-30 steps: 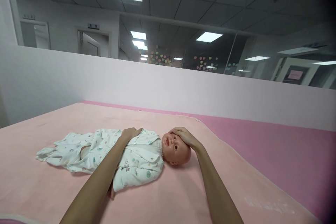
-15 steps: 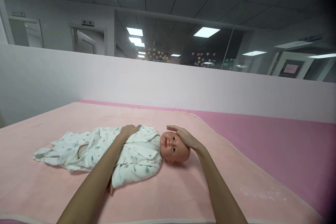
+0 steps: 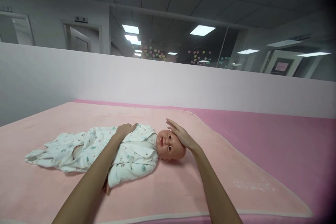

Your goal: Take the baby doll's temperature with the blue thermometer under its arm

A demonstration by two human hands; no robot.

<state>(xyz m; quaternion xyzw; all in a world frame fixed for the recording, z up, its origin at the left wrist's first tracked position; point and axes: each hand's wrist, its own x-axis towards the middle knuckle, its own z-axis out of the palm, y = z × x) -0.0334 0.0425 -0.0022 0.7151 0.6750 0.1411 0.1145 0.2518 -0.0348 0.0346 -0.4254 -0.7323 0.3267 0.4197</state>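
Observation:
A baby doll lies on its back across a peach blanket, head to the right and feet to the left. It wears a white romper with small coloured prints and snap buttons. My left hand rests on the far side of the doll's chest, fingers mostly laid over the cloth. At the doll's head, my right hand touches the top and far side with its palm, the fingers stretched out and slightly raised off it. One small doll hand shows beneath my left forearm.
Under the blanket lies a pink mat, showing at the right and back. A low white wall runs behind it. Beyond stand glass panels with heart stickers and a partly open door.
The fingers of my right hand have lifted and spread a little from the doll's head. My left hand stays on the chest. The whole view has shifted slightly.

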